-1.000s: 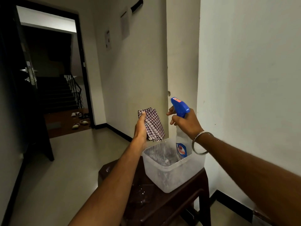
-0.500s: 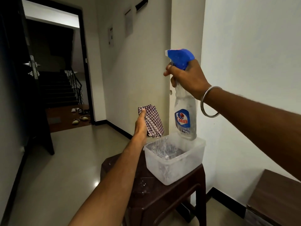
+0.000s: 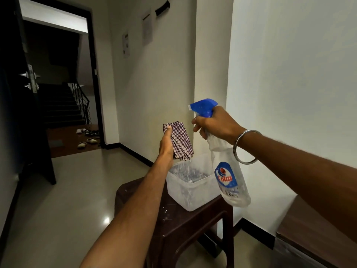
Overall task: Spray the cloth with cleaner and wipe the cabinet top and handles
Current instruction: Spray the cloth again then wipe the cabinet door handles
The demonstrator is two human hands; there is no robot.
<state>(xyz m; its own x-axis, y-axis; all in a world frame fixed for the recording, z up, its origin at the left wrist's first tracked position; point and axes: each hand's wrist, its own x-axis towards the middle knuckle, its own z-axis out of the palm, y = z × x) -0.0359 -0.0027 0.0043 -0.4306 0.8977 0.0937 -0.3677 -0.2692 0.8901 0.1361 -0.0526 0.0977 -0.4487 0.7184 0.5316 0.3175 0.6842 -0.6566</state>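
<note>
white walls close in a tiled hallway, with an open doorway (image 3: 58,74) at the far left showing a dark staircase (image 3: 59,105) and a few sandals (image 3: 87,136) on the brown landing floor. two papers (image 3: 135,37) hang on the wall further along.

close by, a dark brown plastic stool (image 3: 173,219) stands near the wall corner, and a clear plastic tub (image 3: 185,192) sits on its top toward the wall side. at the lower right edge a brown cabinet top (image 3: 309,229) shows, well apart from both hands.

the left hand (image 3: 166,146) is raised above the stool, its thumb and curled fingers gripping a folded checked cloth (image 3: 180,140); the cloth stands upright, its lower edge hanging just above the tub's rim. the right hand (image 3: 216,124) is wrapped round the neck of a spray bottle (image 3: 228,171), fingers curled at the trigger under the blue spray head (image 3: 203,108). the nozzle points left toward the cloth, near it but not touching. the clear bottle body tilts down and to the right, its blue label in front of the tub's right side. a metal bangle (image 3: 245,147) circles the right wrist.

whether any spray is leaving the nozzle cannot be told.
</note>
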